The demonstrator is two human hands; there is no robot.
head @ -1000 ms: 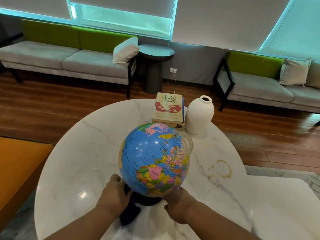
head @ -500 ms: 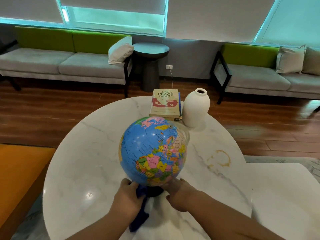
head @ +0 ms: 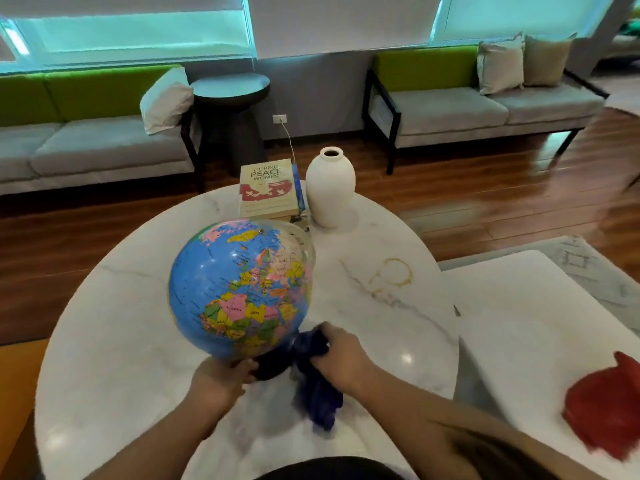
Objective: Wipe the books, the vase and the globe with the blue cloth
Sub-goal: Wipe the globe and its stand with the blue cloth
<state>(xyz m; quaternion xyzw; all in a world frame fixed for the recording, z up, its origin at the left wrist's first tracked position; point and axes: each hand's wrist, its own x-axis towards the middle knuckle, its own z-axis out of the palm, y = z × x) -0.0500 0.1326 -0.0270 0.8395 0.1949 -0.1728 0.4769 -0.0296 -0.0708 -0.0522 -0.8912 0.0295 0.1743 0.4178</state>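
A blue globe (head: 239, 289) with coloured countries stands on its dark base on the round white marble table (head: 121, 306). My left hand (head: 221, 379) grips the base from the near left, under the sphere. My right hand (head: 341, 356) grips the dark blue cloth (head: 317, 393) at the globe's lower right, beside the base; the cloth hangs down onto the table. At the table's far edge lies a short stack of books (head: 268, 192), and a white vase (head: 330, 187) stands upright just right of it.
A red cloth (head: 606, 410) lies on a lower white table (head: 540, 323) to the right. A brownish ring stain (head: 393, 275) marks the marble right of the globe. Sofas, a dark round side table (head: 230, 112) and wooden floor lie beyond. An orange seat is at the left.
The blue cloth has passed from under my left hand to my right hand, which now holds it at the globe's lower right. My left hand stays at the base. The view shifted right.
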